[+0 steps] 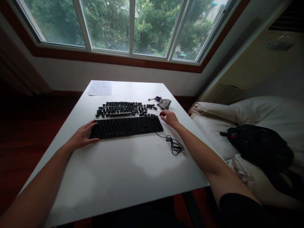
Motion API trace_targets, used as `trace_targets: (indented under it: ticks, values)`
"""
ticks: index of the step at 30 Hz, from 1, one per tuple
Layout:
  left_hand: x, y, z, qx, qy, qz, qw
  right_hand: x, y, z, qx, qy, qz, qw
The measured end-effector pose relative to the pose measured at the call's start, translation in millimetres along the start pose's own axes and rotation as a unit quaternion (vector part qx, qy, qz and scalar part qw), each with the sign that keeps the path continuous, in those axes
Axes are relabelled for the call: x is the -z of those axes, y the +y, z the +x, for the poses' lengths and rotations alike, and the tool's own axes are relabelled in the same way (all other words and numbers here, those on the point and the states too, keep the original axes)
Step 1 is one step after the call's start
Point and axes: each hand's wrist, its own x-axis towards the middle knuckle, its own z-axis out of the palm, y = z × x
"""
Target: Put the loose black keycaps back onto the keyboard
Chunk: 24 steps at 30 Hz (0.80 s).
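A black keyboard frame [126, 126] lies across the middle of the white table [123, 171]. Behind it, several loose black keycaps [123, 108] are laid out in rows. My left hand [82, 137] rests flat against the keyboard's left end, fingers stretched out. My right hand [169, 118] is at the keyboard's right far corner, fingers pinched on a small dark piece that looks like a keycap [162, 114]. The keyboard's cable [174, 145] is coiled on the table to the right.
A grey cloth [164, 103] and a small purple tool [155, 98] lie behind my right hand. A sheet of paper [100, 88] sits at the table's far left. A bed with white bedding [256, 110] and a black bag [258, 144] stands on the right.
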Motion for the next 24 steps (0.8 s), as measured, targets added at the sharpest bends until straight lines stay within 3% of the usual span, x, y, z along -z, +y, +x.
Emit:
trace_targets:
  ticks: [5, 10, 15, 20, 24]
  values:
    - [-1.3, 2, 1, -0.003, 0.004, -0.006, 1.0, 25, -27, -30, 0.043, 0.042, 0.074, 0.995]
    - [-1.4, 5, 0, -0.002, 0.005, -0.014, 1.0, 39, -46, -50, 0.05, 0.036, 0.118, 0.991]
    - [-0.8, 7, 0, 0.002, 0.004, -0.015, 1.0, 42, -43, -58, 0.052, -0.011, 0.157, 0.986]
    - [-1.3, 6, 1, -0.004, 0.006, -0.022, 1.0, 39, -34, -59, 0.122, -0.089, 0.17, 0.974]
    - [-1.1, 6, 1, -0.008, 0.011, -0.026, 1.0, 29, -29, -59, 0.116, -0.104, 0.169, 0.973]
